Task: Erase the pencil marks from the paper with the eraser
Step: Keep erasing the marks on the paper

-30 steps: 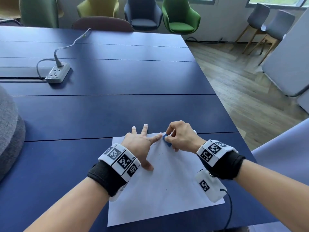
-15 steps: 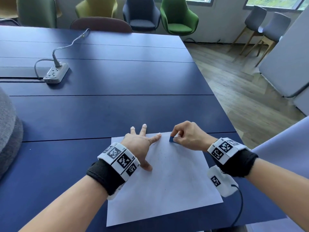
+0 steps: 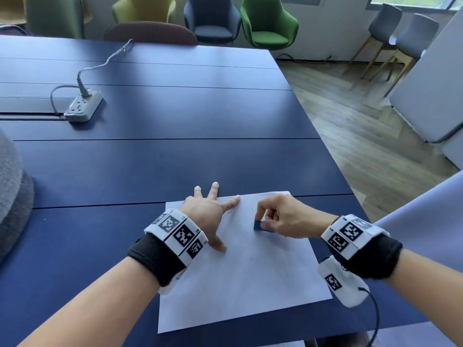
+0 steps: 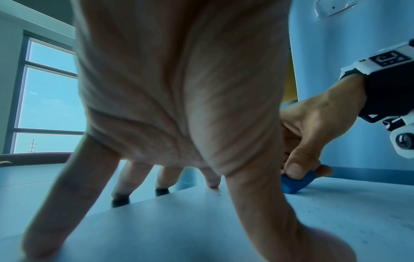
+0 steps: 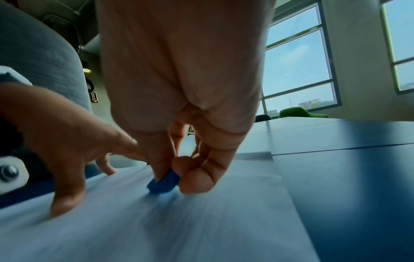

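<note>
A white sheet of paper [image 3: 250, 279] lies on the blue table near its front right corner. My left hand [image 3: 213, 211] presses down on the sheet's upper left part with fingers spread straight; two fingertips reach past the far edge onto the table. My right hand [image 3: 278, 219] pinches a small blue eraser [image 3: 259, 225] between thumb and fingers, and the eraser [image 4: 295, 182] touches the upper middle of the paper [image 4: 224, 221]. In the right wrist view the eraser [image 5: 164, 182] sits on the blurred sheet [image 5: 156, 226]. Tiny dark specks dot the paper near the eraser.
A white power strip [image 3: 82, 107] with its cable lies on the table [image 3: 162, 159] at the far left. A grey rounded object [image 3: 12, 196] sits at the left edge. Chairs [image 3: 269, 21] stand beyond the far side. The table's right edge drops to wooden floor [image 3: 375, 146].
My right hand has drawn the eraser from the sheet's top edge beside my left index finger toward me and to the right. My left hand has stayed planted on the paper.
</note>
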The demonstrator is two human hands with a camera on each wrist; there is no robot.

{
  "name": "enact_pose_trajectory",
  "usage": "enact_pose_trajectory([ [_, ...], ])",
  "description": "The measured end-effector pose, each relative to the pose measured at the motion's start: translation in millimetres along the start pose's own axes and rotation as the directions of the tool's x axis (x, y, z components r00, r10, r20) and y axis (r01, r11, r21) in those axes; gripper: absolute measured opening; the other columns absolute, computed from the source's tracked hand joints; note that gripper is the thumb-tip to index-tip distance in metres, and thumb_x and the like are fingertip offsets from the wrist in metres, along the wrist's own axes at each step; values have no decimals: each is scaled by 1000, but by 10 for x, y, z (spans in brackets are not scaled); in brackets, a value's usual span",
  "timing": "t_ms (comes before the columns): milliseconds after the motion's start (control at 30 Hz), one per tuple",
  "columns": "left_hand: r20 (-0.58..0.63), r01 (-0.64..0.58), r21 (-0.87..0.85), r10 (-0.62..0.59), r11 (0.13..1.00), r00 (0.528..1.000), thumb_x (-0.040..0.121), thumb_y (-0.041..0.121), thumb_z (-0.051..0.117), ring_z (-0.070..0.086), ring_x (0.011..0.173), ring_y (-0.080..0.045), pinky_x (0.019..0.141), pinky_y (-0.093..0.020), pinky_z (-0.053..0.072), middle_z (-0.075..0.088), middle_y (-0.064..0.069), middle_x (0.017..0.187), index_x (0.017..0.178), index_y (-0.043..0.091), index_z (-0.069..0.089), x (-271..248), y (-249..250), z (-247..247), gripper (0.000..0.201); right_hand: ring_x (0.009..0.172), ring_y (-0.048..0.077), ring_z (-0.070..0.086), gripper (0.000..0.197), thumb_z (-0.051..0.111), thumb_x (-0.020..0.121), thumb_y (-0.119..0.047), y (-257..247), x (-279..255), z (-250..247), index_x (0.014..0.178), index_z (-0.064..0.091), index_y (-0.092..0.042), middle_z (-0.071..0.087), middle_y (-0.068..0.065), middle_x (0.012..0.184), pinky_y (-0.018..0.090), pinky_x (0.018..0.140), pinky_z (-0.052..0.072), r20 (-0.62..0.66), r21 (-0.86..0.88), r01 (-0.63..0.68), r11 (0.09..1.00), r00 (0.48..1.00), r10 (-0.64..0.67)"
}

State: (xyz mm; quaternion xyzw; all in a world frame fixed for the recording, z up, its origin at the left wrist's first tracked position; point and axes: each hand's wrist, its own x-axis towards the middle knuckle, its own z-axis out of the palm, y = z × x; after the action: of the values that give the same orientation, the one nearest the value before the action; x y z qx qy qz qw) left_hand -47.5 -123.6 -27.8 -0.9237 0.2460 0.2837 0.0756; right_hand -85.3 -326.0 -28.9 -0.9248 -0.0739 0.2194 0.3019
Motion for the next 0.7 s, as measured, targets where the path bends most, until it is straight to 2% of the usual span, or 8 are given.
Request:
enact_pose_trajectory([
  [33, -1, 1, -3, -1, 1000, 1000, 69, 56, 79, -2, 147, -44, 109, -46, 32, -18, -7, 161, 149, 52, -8, -5, 1, 0, 118, 53, 2, 50, 10, 62, 85, -13, -14, 1, -18, 83, 66, -21, 58, -5, 68, 10, 50, 38, 23, -21, -6, 1000, 1000, 6],
  [100, -6, -3, 2, 3, 1000, 1000, 69, 57, 79, -2, 147, -45, 109, -46, 31, -17, -7, 162, 149, 52, -7, -12, 1, 2, 118, 58, 4, 54, 14, 61, 84, -13, -6, 65, -63, 80, 66, -25, 61, -4, 69, 11, 52, 40, -71, -45, -19, 999, 997, 16],
  [200, -1, -9, 17, 9, 1000, 1000, 69, 58, 79, -1, 146, -46, 108, -47, 33, -16, -8, 162, 149, 52, -8, -17, 0, -1, 119, 62, 9, 56, 18, 61, 84, -13, 37, 101, -60, 76, 63, -29, 63, 0, 71, 20, 59, 47, -199, 11, -27, 1000, 980, 28],
  [267, 13, -18, 43, 17, 999, 1000, 67, 58, 80, 0, 145, -49, 106, -48, 35, -17, -11, 161, 147, 54, -12, -15, 8, -15, 123, 52, 1, 52, 15, 62, 83, -12, 59, 27, -48, 77, 66, -26, 60, -4, 67, 16, 53, 44, -119, 21, -28, 999, 992, 30],
  [333, 37, -19, 52, 17, 998, 999, 65, 56, 82, -1, 144, -52, 106, -50, 36, -19, -13, 160, 145, 57, -14, -17, 17, -31, 125, 50, 0, 51, 11, 64, 83, -12, 59, -14, -76, 83, 70, -21, 58, -8, 63, 16, 51, 44, -35, 5, -46, 999, 998, 46],
  [467, 68, -19, 45, 16, 999, 998, 68, 56, 81, -3, 143, -53, 105, -51, 37, -21, -13, 160, 144, 60, -13, -31, 33, -56, 121, 60, 7, 54, 14, 62, 83, -10, 51, 91, -118, 86, 72, -19, 58, -7, 64, 20, 61, 45, -126, -37, -36, 999, 992, 31],
  [600, 75, -8, 49, 4, 999, 997, 68, 56, 81, -5, 145, -49, 103, -51, 39, -23, -11, 160, 143, 60, -14, -46, 41, -77, 121, 62, 10, 55, 16, 61, 84, -10, 87, 93, -66, 80, 66, -26, 61, -2, 69, 22, 62, 46, -186, 6, -23, 1000, 982, 24],
  [700, 87, 0, 41, -4, 999, 996, 67, 54, 82, -6, 145, -48, 102, -54, 39, -24, -10, 159, 143, 60, -14, -46, 54, -82, 122, 60, 8, 52, 15, 62, 84, -10, 59, -38, 36, 80, 67, -24, 59, -2, 69, 22, 61, 46, -139, 6, 15, 1000, 990, -15],
])
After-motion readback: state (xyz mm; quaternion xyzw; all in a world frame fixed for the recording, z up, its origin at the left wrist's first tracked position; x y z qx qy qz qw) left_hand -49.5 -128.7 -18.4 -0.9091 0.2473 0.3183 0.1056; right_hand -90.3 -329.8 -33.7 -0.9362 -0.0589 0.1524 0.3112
